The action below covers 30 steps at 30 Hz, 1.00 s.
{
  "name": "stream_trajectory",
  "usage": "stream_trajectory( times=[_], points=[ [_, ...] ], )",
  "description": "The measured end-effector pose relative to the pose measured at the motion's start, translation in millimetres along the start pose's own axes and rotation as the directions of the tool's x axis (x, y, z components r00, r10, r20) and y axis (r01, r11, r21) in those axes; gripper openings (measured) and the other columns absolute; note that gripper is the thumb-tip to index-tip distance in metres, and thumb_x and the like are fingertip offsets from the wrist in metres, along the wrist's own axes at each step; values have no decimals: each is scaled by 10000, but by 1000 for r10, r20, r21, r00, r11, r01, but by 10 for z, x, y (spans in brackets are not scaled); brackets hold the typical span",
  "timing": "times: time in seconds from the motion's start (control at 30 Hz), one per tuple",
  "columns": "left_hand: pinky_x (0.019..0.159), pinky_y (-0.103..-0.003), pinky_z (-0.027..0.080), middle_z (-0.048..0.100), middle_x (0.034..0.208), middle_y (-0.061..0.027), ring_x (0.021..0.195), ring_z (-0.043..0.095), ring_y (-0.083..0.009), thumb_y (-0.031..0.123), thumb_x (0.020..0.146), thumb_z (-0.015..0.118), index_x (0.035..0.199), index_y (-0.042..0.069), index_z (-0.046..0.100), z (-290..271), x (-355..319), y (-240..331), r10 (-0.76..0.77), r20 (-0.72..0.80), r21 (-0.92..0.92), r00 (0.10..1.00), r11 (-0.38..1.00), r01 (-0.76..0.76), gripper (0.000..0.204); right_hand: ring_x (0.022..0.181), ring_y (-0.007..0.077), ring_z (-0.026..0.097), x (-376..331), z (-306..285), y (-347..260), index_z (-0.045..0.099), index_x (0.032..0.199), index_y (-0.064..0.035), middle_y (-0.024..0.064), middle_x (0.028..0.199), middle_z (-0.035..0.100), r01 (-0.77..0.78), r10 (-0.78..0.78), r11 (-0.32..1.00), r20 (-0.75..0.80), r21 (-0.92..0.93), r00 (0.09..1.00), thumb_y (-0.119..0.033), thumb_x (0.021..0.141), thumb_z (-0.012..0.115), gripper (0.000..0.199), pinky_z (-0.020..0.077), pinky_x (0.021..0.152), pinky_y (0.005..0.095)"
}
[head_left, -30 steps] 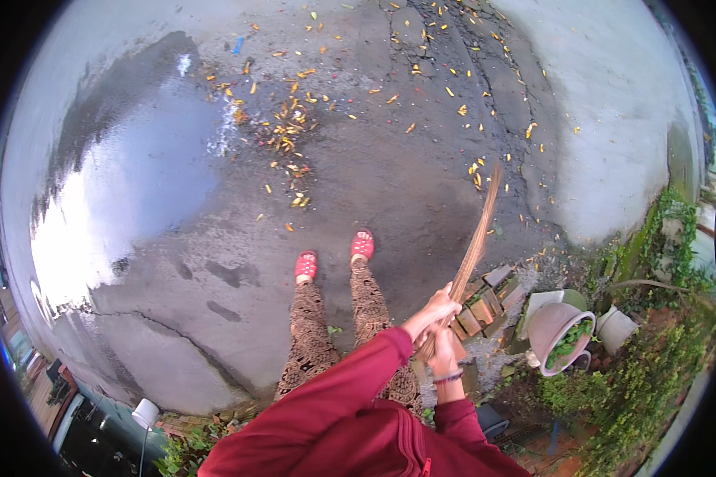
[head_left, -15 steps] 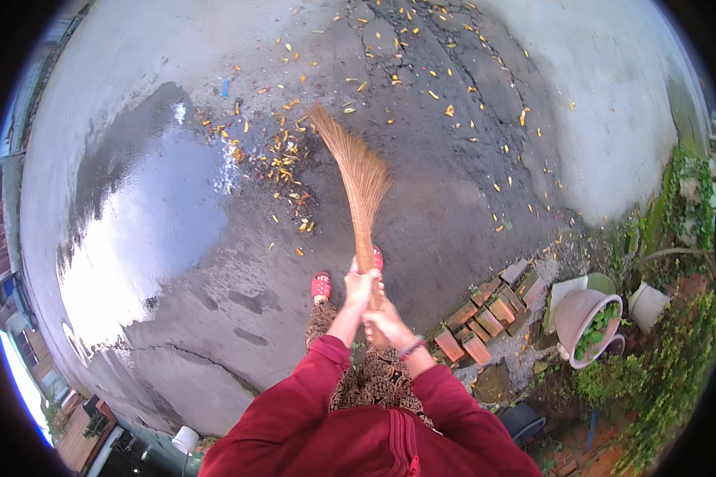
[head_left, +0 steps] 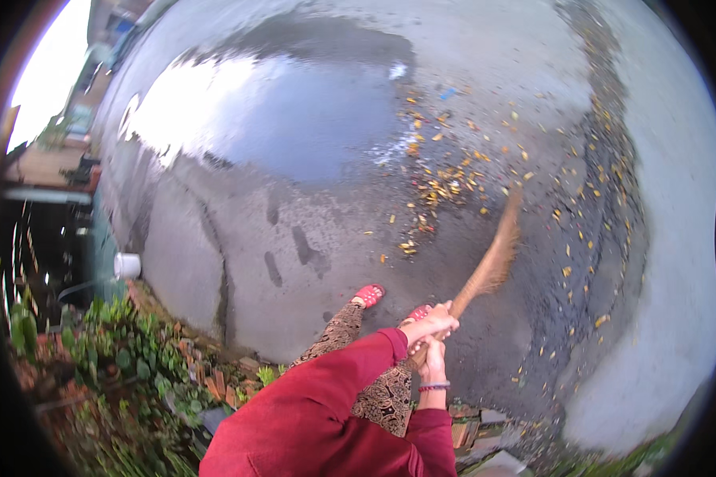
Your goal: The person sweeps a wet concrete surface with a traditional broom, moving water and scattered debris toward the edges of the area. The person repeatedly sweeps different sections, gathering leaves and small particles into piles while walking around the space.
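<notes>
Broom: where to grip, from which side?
Grip the broom at its thin near end, coming from the body side; the flared bristle end sweeps the ground. Left hand wraps it highest, right hand just below, both closed round it.

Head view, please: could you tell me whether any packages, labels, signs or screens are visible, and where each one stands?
None can be made out.
Small blue scrap: on the wet pavement beyond the yellow leaves, too small to identify.
White cylindrical container: left pavement edge, no label visible.
</notes>
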<state>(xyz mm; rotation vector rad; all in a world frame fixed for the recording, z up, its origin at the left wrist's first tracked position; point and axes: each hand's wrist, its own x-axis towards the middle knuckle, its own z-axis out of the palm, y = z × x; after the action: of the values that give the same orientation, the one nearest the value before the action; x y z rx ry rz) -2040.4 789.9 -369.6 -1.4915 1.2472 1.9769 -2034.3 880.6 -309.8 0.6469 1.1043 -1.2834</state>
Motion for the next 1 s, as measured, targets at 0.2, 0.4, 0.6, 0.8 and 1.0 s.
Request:
stream_trajectory(
  times=[0.2,0.4,0.6,0.8,1.0],
  points=[
    [398,-293,463,559,627,-69,464,537,-157,40,688,618,1401,155,220,-856,-767,22,179,-404,-93,897,967,-235,825,414,160,479,-191,656,331,458,753,-30,42,533,458,-105,139,984,258,-144,956,-72,727,516,76,418,371,283],
    [404,-324,461,521,677,-86,485,524,-172,-15,703,596,1346,236,97,-1060,-1911,-864,-21,-245,-850,969,486,-204,852,405,168,489,-894,667,949,395,936,-29,57,578,467,-203,431,741,222,-640,875,-1,730,506,235,460,358,313],
    [410,-347,464,518,586,-88,439,513,-204,10,688,574,841,42,479,-1270,-2104,-2169,-482,-442,-868,756,442,-226,183,444,126,488,-735,841,1438,483,817,-44,16,587,475,-478,830,440,143,-760,538,-113,798,540,92,432,395,257],
    [479,-291,441,533,567,-35,488,517,-166,131,658,594,679,59,549,-1374,-1570,-2260,-466,-279,-919,840,383,-93,88,450,79,445,-221,834,1449,505,794,-57,-12,596,472,-552,746,551,72,-626,662,-93,733,639,151,384,406,204],
    [513,-322,535,594,819,-149,571,618,-218,95,630,610,1232,37,252,-256,-635,-429,-406,-193,-722,893,675,151,703,418,89,378,-507,224,-206,433,775,-12,14,592,411,-417,412,866,-79,-276,908,-67,747,567,148,341,347,214]
  ],
)
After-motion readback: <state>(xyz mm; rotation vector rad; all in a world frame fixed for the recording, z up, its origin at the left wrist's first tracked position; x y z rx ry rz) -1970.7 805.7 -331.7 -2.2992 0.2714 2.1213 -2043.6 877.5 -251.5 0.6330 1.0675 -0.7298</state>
